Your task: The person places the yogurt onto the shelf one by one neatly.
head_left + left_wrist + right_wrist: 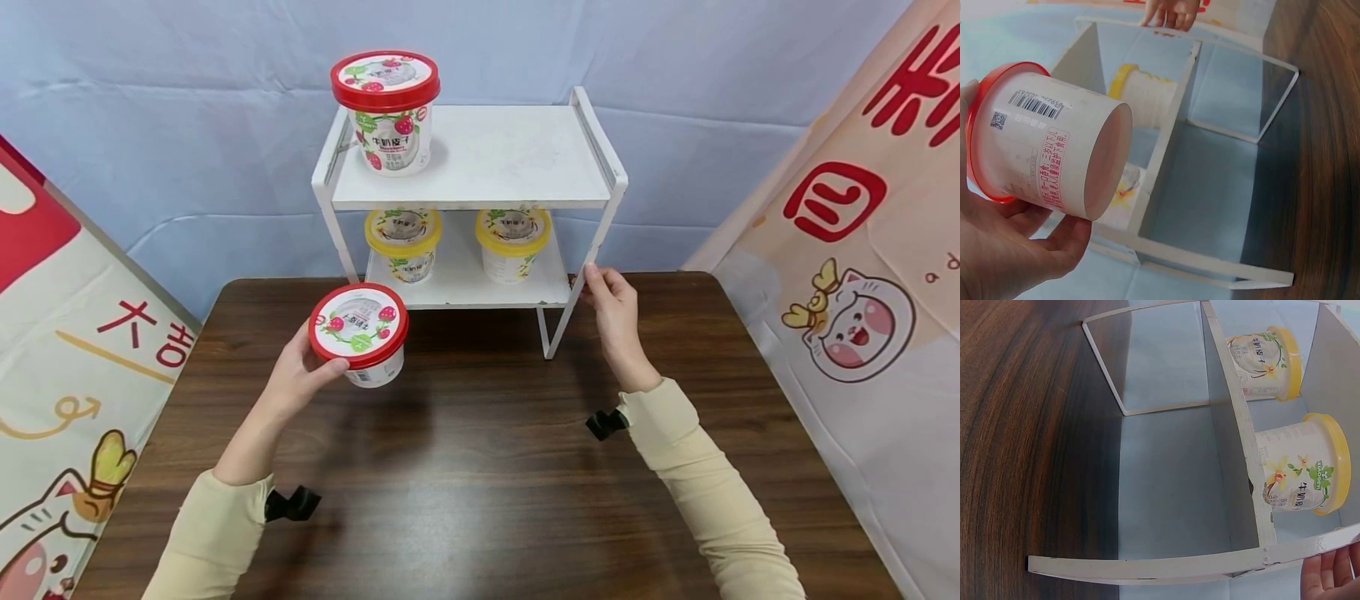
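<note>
My left hand [296, 375] grips a red-lidded paper tub [358, 327] with strawberry pictures, raised before the left part of a white two-tier shelf [517, 154]. The tub's lid tilts toward the head camera; its barcode side and base show in the left wrist view. On the right, my right hand [617, 321] holds the shelf's right side leg, its fingers partly behind the frame in the right wrist view. Another red-lidded tub [396, 142] stands upright on the top tier, at the left. Two yellow-lidded tubs, one left [405, 237] and one right [513, 242], stand on the lower tier.
The shelf stands at the back of a dark wooden table [480, 483]. Behind it hangs a pale blue cloth [225, 125]. Printed banners flank the table at left [82, 367] and right [885, 250]. Black straps [292, 504] dangle by both sleeves.
</note>
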`<action>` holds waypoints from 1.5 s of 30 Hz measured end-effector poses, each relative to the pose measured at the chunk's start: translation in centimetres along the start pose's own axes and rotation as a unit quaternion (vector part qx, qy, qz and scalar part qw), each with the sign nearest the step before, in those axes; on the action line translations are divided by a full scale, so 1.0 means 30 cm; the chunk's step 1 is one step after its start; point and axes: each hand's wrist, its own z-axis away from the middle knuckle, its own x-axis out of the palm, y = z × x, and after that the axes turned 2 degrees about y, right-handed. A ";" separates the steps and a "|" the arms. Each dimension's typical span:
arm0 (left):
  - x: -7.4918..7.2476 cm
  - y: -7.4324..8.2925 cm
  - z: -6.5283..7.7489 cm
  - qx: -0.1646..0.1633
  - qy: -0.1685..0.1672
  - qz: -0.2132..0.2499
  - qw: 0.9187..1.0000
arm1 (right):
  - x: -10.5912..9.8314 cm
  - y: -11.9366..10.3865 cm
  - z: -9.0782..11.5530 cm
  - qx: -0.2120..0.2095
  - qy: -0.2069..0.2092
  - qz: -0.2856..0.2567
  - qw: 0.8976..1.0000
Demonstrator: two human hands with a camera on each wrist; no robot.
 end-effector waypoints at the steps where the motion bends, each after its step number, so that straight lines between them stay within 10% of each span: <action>1: 0.005 0.005 -0.002 0.000 -0.001 0.001 1.000 | 0.001 0.000 0.000 0.000 -0.001 -0.001 1.000; 45: 0.185 0.137 -0.047 0.023 -0.061 0.043 0.997 | 0.002 0.001 0.001 -0.010 -0.003 -0.003 1.000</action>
